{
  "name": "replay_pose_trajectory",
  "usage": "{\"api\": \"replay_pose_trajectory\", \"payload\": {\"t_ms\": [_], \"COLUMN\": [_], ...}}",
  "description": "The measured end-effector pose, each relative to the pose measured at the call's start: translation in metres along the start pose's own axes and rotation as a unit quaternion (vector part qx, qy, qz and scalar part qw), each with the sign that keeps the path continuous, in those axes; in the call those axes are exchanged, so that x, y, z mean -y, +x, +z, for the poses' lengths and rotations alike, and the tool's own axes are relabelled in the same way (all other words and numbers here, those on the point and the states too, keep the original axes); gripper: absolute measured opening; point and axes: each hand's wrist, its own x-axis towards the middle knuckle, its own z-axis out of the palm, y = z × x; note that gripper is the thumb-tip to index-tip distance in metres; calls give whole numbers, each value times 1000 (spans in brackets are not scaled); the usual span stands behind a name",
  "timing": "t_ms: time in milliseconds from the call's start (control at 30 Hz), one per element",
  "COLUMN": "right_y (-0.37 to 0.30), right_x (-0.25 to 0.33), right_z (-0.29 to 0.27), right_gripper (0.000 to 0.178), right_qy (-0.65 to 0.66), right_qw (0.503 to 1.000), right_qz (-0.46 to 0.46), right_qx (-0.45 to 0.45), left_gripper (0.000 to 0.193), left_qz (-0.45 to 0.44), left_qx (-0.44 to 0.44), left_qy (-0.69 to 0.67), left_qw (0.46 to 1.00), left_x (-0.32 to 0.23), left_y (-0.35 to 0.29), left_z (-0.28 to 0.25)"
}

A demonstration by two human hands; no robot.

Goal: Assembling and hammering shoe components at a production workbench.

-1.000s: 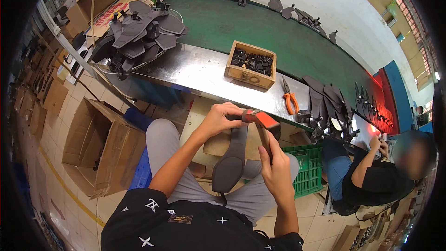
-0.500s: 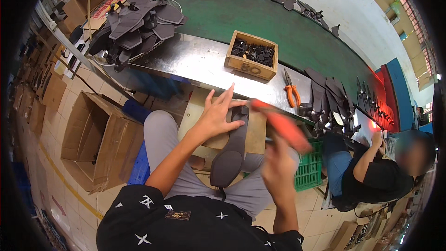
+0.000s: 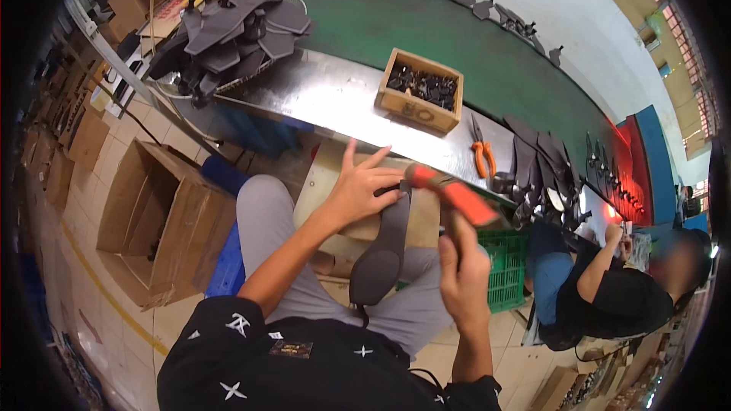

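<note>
A dark grey paddle-shaped piece (image 3: 378,262) lies between my knees, its broad end toward me and its narrow end on a pale board (image 3: 421,222). My left hand (image 3: 359,192) holds a small black fitting at that narrow end between thumb and forefinger, with the other fingers spread. My right hand (image 3: 464,270) grips a red-headed hammer (image 3: 466,199), slightly blurred. The hammer's dark tip sits at or just above the narrow end, close to my left fingertips. Whether it touches cannot be made out.
A wooden box (image 3: 420,116) of small black parts stands on the metal ledge beside orange-handled pliers (image 3: 482,154). Similar dark pieces pile up in a wire basket (image 3: 228,38) and at right (image 3: 537,164). A green belt (image 3: 365,23) runs behind; a co-worker (image 3: 609,281) sits at right.
My left thumb and forefinger have closed in on the black fitting. The hammer is less blurred, and my right hand has shifted slightly right and down.
</note>
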Motion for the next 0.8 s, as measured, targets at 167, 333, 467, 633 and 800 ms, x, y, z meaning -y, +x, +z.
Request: {"api": "replay_pose_trajectory", "payload": {"t_ms": [167, 333, 467, 633, 800], "right_y": [0, 12, 14, 18, 36], "right_x": [-25, -40, -27, 2, 20], "right_z": [-10, 34, 22, -22, -21], "right_gripper": [36, 54, 42, 43, 34], "right_qy": [-44, -238, -175, 229, 289], "right_qw": [999, 961, 960, 908, 839], "right_qz": [9, -51, -146, -137, -227], "right_qx": [-5, 133, 163, 324, 401], "left_gripper": [21, 21, 34, 37, 34], "left_qz": [-9, -69, -112, -76, -36], "left_qx": [106, 167, 206, 274, 349], "left_qy": [-320, -448, -559, -633, -699], "left_qw": [941, 876, 795, 720, 623], "left_x": [-35, -83, -100, -106, -112], "left_y": [-33, -62, -67, -68, -68], "left_z": [-40, -88, -103, -101, -95]}}
